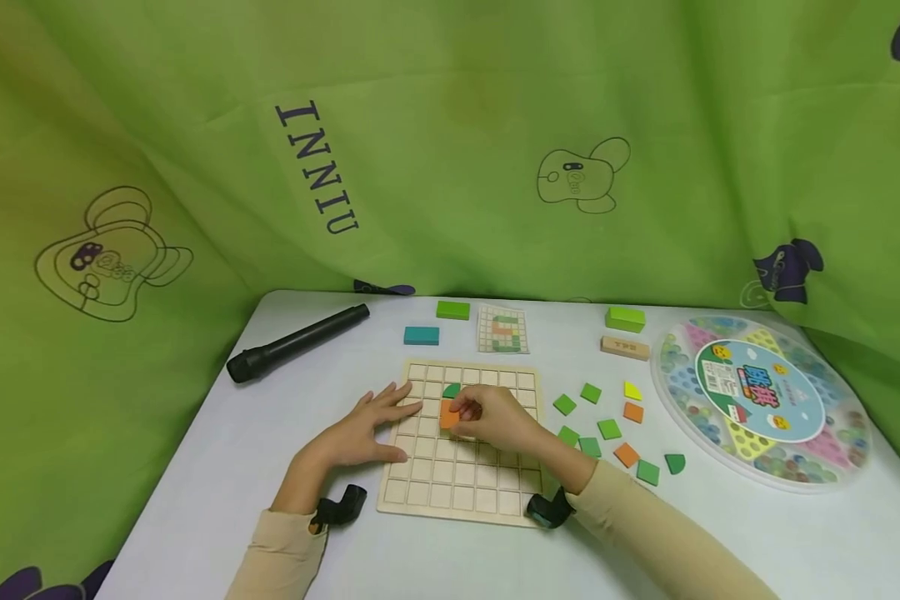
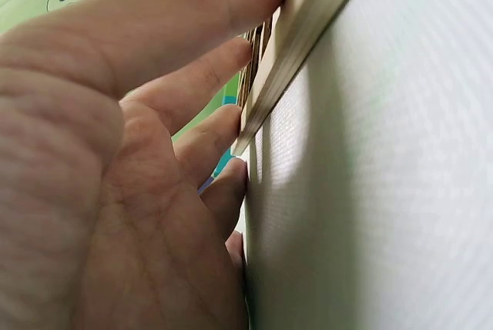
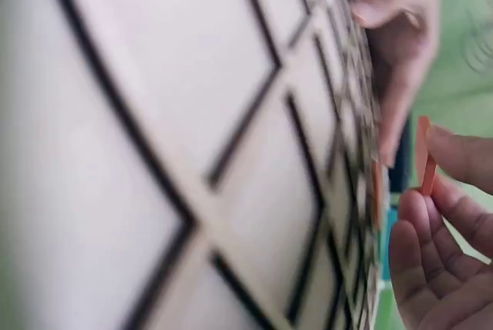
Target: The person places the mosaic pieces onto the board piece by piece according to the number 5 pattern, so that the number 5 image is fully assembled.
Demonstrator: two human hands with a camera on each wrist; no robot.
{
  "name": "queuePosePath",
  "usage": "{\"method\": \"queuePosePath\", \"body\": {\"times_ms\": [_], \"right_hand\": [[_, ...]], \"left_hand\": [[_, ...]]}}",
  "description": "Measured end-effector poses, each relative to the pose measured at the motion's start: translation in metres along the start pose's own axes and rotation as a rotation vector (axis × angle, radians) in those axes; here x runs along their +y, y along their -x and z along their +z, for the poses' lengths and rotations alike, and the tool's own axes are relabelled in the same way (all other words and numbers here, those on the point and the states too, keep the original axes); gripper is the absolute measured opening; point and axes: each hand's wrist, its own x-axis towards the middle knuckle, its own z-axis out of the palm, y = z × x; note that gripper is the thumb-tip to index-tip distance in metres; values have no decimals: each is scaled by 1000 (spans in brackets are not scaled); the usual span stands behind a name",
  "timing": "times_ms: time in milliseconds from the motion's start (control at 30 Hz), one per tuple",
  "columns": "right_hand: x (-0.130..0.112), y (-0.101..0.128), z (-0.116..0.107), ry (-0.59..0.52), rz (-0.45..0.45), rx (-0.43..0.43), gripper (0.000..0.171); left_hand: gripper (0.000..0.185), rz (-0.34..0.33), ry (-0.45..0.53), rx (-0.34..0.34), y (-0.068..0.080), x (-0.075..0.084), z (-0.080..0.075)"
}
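Bright, even light; both wrist views blurred.

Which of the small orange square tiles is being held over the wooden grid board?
The orange square tile pinched by the right hand over the wooden grid board; the other two orange tiles lie loose on the table.

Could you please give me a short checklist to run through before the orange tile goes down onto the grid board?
1. Tile held: the right hand pinches the orange tile between thumb and fingers. Ok.
2. Board steadied: the left hand lies flat with straight fingers on the left edge of the wooden grid board. Ok.
3. Neighbouring piece: a green quarter-round piece already sits in the cell just beyond the tile. Ok.
4. Tile square to its cell: the fingers hide its edges. Cannot tell.
5. Pattern card in sight beyond the board, unobstructed. Ok.
6. Spare tiles lie loose to the right of the board, off the grid. Ok.
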Motion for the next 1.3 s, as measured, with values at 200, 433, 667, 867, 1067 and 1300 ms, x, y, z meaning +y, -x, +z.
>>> {"method": "queuePosePath", "body": {"times_ms": [200,433,667,867,1067,1300], "right_hand": [[2,-3,8,144,-47,-14,20],[2,-5,11,206,-71,-39,21],[2,3,7,195,-57,-55,29],[8,28,-12,123,-40,-1,43],[25,76,-42,129,-9,96,50],[60,135,-75,240,54,222,46]], "left_hand": [[74,5,-5,-9,-3,1,1],[74,16,-5,-5,-3,2,1],[73,20,11,-1,-2,2,2],[74,5,20,7,0,0,2],[75,-3,22,12,0,-2,3],[75,-5,31,11,-1,-2,2]]}}
